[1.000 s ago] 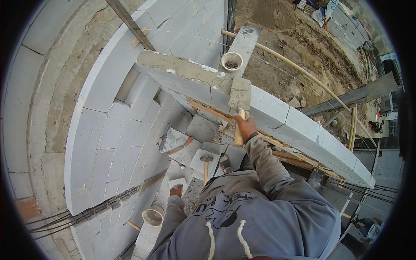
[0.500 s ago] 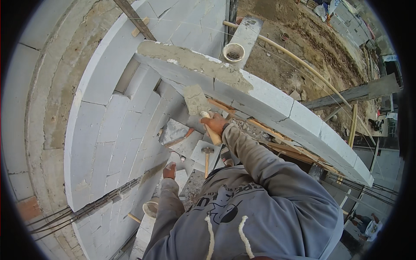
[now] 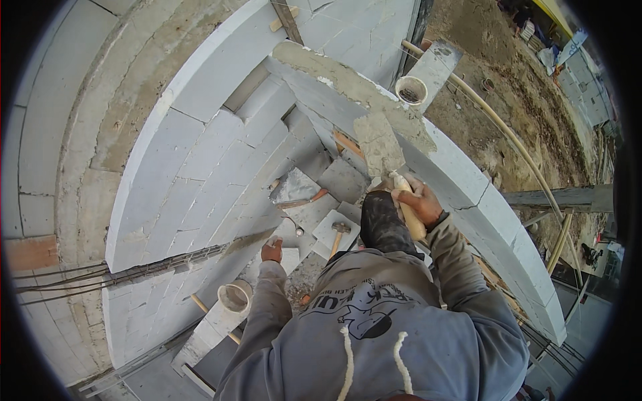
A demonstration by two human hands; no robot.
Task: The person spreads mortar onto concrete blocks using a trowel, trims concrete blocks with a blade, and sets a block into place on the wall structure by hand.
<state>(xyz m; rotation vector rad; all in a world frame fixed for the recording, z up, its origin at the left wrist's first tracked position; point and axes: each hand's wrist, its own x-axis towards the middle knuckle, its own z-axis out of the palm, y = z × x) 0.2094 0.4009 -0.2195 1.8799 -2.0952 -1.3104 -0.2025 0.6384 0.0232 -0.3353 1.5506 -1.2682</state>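
Note:
My right hand [image 3: 416, 202] is closed around the pale wooden handle of a trowel [image 3: 379, 144]. The trowel's broad blade is coated with grey mortar and appears beside the curved block wall [image 3: 461, 171], overlapping its inner edge in the picture. Wet-looking mortar [image 3: 334, 72] covers part of the wall's top. My left hand [image 3: 272, 250] hangs lower left with its fingers curled, and nothing shows in it. A hammer [image 3: 340, 229] with a wooden handle lies on a pale block below, between my hands. Near it is a saw-like tool with an orange-brown handle [image 3: 319, 194].
A white bucket [image 3: 410, 90] stands on a plank beyond the wall. Another bucket [image 3: 235, 296] is at lower left. A second block wall [image 3: 180, 160] rises on the left, with steel bars [image 3: 67, 282] sticking out. My dark-clad leg [image 3: 382, 224] is raised near the trowel.
The view has shifted, so the walls lie farther right. My right hand has drawn the trowel nearer my body, and my dark-clad leg now shows beside it. My left hand remains low.

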